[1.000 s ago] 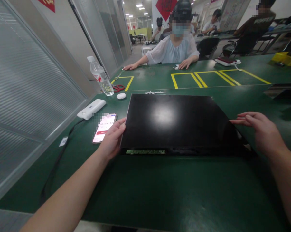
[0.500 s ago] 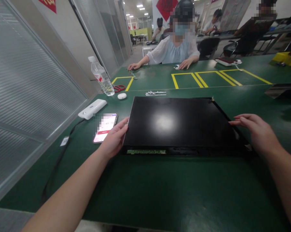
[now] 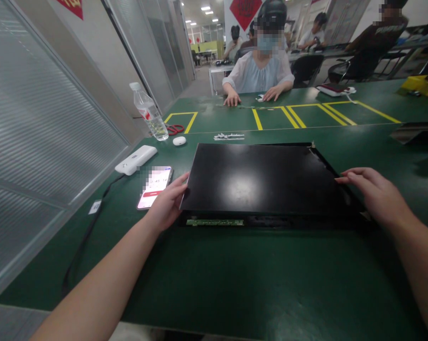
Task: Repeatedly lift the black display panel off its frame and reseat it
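Black and glossy, a display panel (image 3: 249,180) is spanning the middle of the green worktop (image 3: 235,284), lying over a black frame (image 3: 299,221) that is showing mainly along the near side and at the far right corner. From my remote seat I am seeing the left hand (image 3: 168,201) gripping the panel's left edge, its fingers curling underneath, where I am losing sight of the tips. The right hand (image 3: 379,194) is pinching the right edge between thumb and forefinger, though I am having trouble reading the exact contact against the dark edge. I am not managing to tell whether panel and frame are touching all round. A green circuit board (image 3: 215,222) is showing on the near side, its details too small for me.

Beside the left hand a lit smartphone (image 3: 155,192) is lying, its upper left hidden by pixel blocks. A water bottle (image 3: 148,113) is partly covering red-handled scissors (image 3: 174,129). Beyond the panel, white strips (image 3: 228,137) are looking too fine to identify. Across the worktop a co-worker (image 3: 258,73) is sitting, the face pixelated.
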{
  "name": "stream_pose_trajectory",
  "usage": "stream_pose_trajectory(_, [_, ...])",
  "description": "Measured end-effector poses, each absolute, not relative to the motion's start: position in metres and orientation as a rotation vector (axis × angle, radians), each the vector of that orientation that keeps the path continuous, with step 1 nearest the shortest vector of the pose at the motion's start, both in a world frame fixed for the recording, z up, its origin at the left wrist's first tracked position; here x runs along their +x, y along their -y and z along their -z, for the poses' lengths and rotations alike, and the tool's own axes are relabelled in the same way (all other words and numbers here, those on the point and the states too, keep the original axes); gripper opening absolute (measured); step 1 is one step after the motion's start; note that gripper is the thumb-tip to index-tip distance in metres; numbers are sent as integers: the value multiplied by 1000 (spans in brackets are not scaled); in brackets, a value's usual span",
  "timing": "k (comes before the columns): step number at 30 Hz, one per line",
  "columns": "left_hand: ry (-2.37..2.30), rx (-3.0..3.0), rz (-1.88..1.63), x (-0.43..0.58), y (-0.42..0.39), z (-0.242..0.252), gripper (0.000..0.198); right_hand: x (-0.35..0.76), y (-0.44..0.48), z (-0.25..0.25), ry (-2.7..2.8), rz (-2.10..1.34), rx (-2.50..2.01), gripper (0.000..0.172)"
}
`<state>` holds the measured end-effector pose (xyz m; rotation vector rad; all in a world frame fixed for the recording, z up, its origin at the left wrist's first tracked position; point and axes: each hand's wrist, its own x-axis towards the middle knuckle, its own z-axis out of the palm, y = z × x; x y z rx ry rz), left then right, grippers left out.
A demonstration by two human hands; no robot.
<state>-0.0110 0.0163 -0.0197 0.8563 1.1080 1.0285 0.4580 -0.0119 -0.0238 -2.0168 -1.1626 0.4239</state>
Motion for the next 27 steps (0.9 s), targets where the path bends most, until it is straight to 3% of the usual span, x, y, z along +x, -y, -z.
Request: stream_pose_trajectory(27, [-1046, 961, -1005, -6, -11, 17, 66, 462, 12, 28, 1304, -318, -2134, 51])
